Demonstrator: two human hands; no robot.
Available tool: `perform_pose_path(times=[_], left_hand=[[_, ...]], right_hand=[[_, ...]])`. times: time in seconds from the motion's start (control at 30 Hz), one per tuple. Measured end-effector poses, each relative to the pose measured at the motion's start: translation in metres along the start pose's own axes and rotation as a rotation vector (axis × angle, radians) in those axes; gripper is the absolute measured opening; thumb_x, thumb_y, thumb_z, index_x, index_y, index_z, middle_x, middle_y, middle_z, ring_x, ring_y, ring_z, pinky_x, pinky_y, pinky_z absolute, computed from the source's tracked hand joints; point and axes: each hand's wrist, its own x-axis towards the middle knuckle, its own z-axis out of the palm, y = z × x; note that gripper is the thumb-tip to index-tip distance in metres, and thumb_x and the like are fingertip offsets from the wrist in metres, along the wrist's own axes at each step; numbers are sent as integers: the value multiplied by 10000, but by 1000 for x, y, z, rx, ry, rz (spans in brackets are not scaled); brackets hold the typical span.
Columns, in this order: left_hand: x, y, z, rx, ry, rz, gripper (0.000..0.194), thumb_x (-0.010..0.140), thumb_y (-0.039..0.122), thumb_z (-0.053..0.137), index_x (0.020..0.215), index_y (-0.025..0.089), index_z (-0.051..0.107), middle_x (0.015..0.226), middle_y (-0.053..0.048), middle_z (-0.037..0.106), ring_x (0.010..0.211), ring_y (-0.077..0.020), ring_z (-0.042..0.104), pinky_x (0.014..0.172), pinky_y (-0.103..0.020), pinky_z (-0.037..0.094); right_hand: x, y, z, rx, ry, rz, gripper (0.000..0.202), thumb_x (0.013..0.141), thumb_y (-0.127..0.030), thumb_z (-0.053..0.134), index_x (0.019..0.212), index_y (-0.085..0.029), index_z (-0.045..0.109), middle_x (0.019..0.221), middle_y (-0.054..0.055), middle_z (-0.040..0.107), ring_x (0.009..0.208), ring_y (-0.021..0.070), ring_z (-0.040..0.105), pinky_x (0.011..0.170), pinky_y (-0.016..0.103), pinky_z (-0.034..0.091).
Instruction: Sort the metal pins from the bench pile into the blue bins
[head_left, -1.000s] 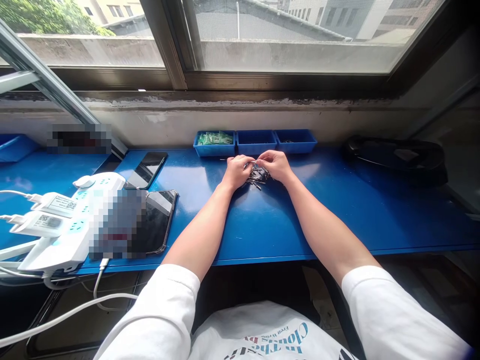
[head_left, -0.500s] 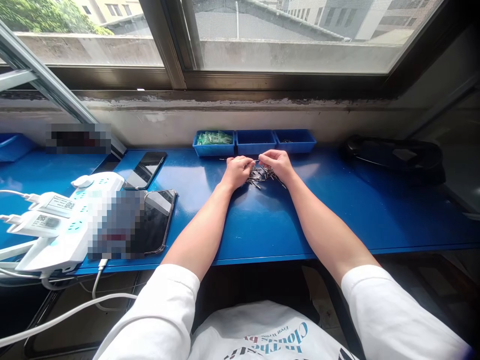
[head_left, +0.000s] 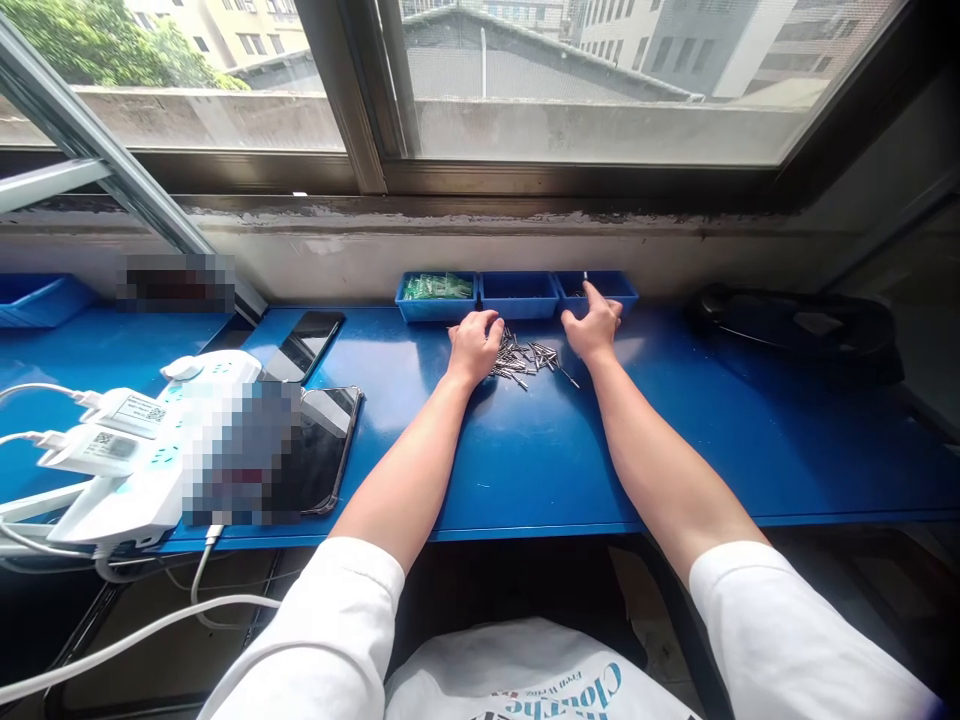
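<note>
My left hand (head_left: 474,347) is closed at the left edge of a pile of small metal pins (head_left: 511,362); whatever its fingers grip is too small to make out. At the front edge of the right blue bin (head_left: 626,300), my right hand (head_left: 594,325) has its index finger stretched up over the bin and its thumb apart. A small light piece shows at that fingertip. Dark small parts lie in the right bin. The middle blue bin (head_left: 519,309) holds a few dark bits, and green packets (head_left: 437,287) fill the left blue bin (head_left: 439,311).
Two phones (head_left: 309,343) and a white power strip (head_left: 161,470) with chargers and cables lie on the left of the blue table (head_left: 525,490). A dark bag (head_left: 795,325) is at the back right. Another blue bin (head_left: 41,300) stands far left.
My right hand has moved away from my left hand, right and forward to the right bin, with its index finger now extended. My left hand stays by the pins. The view has shifted slightly.
</note>
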Motion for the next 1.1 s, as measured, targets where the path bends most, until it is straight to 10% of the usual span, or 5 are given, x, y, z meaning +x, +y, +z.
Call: perform_pose_path(times=[0.3,0.5,0.77,1.1], left_hand=[[-2,3,0,3,-65,7,275,923,349,409,997,225,642,1070,-49,663,1060,-209,576,942,-377,365],[-1,0,3,54,-86,7,228,883,332,473,982,222,646,1080,-60,657,1058,-228,579,930,-385,390],[-1,-2,4,78,-82,3,191,846,287,509,949,230,659,1061,-60,659,1040,-241,587,934,-402,407],[-2,-1,3,66,-92,13,182,841,274,509,926,224,661,1047,-61,661,1025,-235,594,939,-409,406]], right_hand=[[4,10,11,-102,-129,52,777,697,-348,573,1414,-219,301,1520,125,221,1147,336,350,910,542,359],[-4,-8,-1,-55,42,71,480,773,-301,499,1221,-131,500,1256,197,492,1167,334,433,955,489,385],[-1,-7,-21,-111,-326,266,214,633,-363,626,694,-160,654,729,158,657,746,308,640,652,383,482],[3,-16,-45,-209,-905,64,245,539,-317,715,430,-185,538,386,11,451,366,131,432,391,291,328]])
